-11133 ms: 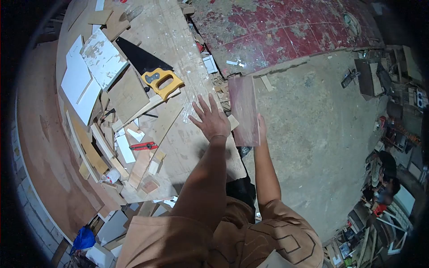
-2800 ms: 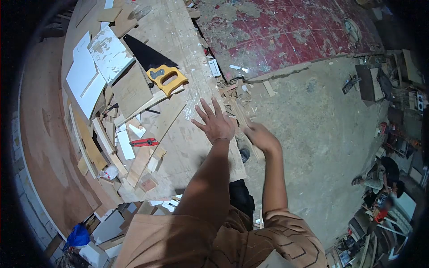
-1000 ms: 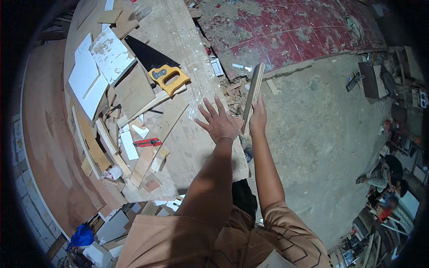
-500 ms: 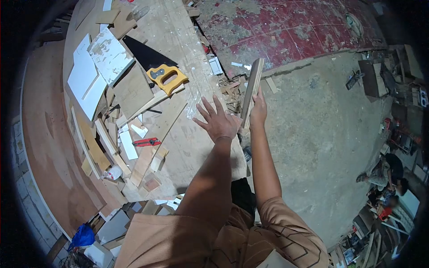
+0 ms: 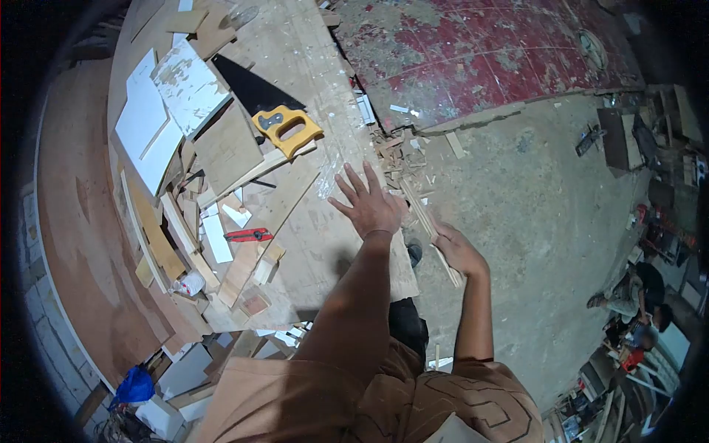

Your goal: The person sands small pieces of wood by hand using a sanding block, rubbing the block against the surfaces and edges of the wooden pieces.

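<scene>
Containers first: white ribbed cup (image 5: 192, 283) among the scraps on the near-left part of the tabletop (image 5: 314, 240); can't make out contents. Blue bag (image 5: 134, 387) below the near-left corner, inside hidden.

Left hand (image 5: 372, 210): palm down by the tabletop's right edge, fingers spread apart. Small wood piece (image 5: 401, 201) pokes out beside it; can't tell how much is under the palm. Right hand (image 5: 459, 252): clamped on a wooden board (image 5: 421, 212), seen nearly edge-on. Board is off the tabletop's right edge, over the concrete floor (image 5: 539, 221), slanting, near end toward the body.

Around: yellow-handled handsaw (image 5: 299, 135) just ahead of the left hand, blade pointing away. Red utility knife (image 5: 249, 235) left of the forearm, by a long wood strip. White panels (image 5: 150, 122) further left, plywood piece (image 5: 230, 148) against the saw side. Wood offcuts (image 5: 395, 151) heaped on the floor past the edge. Co-worker (image 5: 650, 284) low at far right, well apart.
</scene>
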`<state>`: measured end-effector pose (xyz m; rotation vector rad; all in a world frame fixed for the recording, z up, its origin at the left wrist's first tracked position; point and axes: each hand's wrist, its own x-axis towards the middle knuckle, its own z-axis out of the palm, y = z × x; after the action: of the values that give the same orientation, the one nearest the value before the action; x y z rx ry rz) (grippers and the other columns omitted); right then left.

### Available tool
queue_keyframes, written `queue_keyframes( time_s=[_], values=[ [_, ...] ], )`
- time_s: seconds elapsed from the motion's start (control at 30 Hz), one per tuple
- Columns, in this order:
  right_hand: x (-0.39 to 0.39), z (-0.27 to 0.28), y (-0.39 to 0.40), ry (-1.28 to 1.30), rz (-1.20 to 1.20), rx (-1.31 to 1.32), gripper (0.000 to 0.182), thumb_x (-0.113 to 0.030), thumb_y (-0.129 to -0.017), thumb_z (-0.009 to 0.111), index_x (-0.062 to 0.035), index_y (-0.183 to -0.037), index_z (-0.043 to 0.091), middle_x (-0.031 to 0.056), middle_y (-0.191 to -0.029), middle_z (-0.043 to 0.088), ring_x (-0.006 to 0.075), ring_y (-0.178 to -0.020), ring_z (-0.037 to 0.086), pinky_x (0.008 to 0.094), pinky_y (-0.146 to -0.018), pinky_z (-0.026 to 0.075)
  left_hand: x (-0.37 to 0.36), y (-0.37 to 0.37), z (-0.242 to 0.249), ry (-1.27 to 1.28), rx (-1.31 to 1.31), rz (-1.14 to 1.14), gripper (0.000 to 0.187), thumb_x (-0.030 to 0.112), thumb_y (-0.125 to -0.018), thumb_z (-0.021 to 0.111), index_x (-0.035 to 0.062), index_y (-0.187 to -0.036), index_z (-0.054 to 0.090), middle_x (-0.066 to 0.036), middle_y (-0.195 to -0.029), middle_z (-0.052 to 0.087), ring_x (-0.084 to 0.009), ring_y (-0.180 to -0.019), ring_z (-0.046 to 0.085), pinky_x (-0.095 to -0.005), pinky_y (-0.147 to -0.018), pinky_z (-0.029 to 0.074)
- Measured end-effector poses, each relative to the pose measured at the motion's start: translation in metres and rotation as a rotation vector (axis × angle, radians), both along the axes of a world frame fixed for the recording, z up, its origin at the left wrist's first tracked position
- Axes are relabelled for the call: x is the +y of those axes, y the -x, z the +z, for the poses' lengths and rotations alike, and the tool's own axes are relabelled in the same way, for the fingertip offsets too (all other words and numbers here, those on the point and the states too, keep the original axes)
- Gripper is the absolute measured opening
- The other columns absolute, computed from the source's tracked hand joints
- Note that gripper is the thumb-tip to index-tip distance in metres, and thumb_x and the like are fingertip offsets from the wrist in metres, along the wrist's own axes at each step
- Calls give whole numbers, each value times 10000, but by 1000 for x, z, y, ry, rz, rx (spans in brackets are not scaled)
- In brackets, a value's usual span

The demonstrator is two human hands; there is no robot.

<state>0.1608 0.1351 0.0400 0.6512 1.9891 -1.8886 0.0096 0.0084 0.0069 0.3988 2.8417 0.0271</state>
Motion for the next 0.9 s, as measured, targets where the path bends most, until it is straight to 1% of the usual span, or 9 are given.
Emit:
queue_keyframes(
  time_s=[0.1, 0.3, 0.37, 0.43, 0.5, 0.6, 0.7, 0.8, 0.9],
  values=[
    [5, 18, 25, -154, 146, -125, 553, -208, -970, 504, -36, -1482, 384, 195, -1378, 557, 273, -1264, 517, 336, -1089, 343, 2, 1, 8, 10, -47, 2, 868, 374, -845, 578, 153, -1566, 149, -208, -1618, 28, -464, -1476, 43, -733, -1099, 25],
    [28, -71, 91, 19, 247, -196, 464, -226, -945, 516, -29, -1366, 534, 217, -1249, 638, 267, -1141, 594, 326, -1025, 412, -5, -4, -13, -10, 48, -12, 889, 384, -833, 581, 161, -1570, 138, -200, -1621, 24, -448, -1483, 25, -730, -1101, 24],
    [34, -28, 88, -60, 299, -337, 448, -291, -928, 552, -30, -1288, 604, 205, -1243, 649, 248, -1129, 600, 334, -1006, 430, 0, -2, -9, -23, 84, -15, 883, 382, -837, 576, 163, -1570, 137, -199, -1622, 26, -445, -1484, 22, -728, -1103, 23],
    [36, 2, 67, -244, 367, -245, 479, -373, -896, 513, 9, -1149, 648, 261, -1204, 635, 389, -1116, 611, 430, -964, 453, 3, 1, 7, 54, -43, 5, 859, 377, -854, 561, 169, -1572, 137, -196, -1624, 30, -442, -1485, 22, -722, -1106, 21],
    [38, 13, 66, -193, 364, -259, 482, -381, -894, 517, -8, -1174, 641, 250, -1192, 642, 407, -1112, 606, 440, -959, 458, 3, 2, 7, 59, -42, 5, 856, 376, -857, 559, 170, -1572, 137, -196, -1624, 36, -442, -1485, 22, -721, -1106, 21],
    [39, 16, 102, -254, 526, -290, 481, -375, -895, 521, -24, -1205, 630, 247, -1210, 634, 405, -1132, 596, 429, -963, 459, 3, 1, 8, 58, -37, 2, 850, 376, -863, 555, 173, -1573, 134, -193, -1625, 42, -441, -1486, 22, -720, -1106, 21],
    [26, -29, 119, -219, 532, -305, 458, -338, -925, 545, -21, -1244, 632, 206, -1213, 660, 262, -1076, 612, 358, -976, 444, 2, -1, 3, 52, -20, 2, 843, 376, -871, 549, 176, -1574, 128, -189, -1626, 40, -438, -1486, 19, -717, -1109, 22],
    [10, -60, 90, 183, -63, 29, 546, -276, -924, 537, 20, -1382, 514, 158, -1386, 557, 220, -1276, 497, 318, -1088, 348, 1, 0, -1, 40, -19, 0, 827, 374, -889, 535, 182, -1576, 116, -184, -1628, 31, -436, -1488, 7, -711, -1113, 17],
    [16, -44, 31, 375, -190, -114, 593, -251, -931, 535, 19, -1448, 431, 132, -1464, 476, 209, -1345, 429, 292, -1127, 283, 1, 0, 1, 55, -48, 3, 809, 372, -909, 516, 188, -1577, 99, -180, -1630, 15, -437, -1489, -11, -707, -1116, 11]
  ],
)
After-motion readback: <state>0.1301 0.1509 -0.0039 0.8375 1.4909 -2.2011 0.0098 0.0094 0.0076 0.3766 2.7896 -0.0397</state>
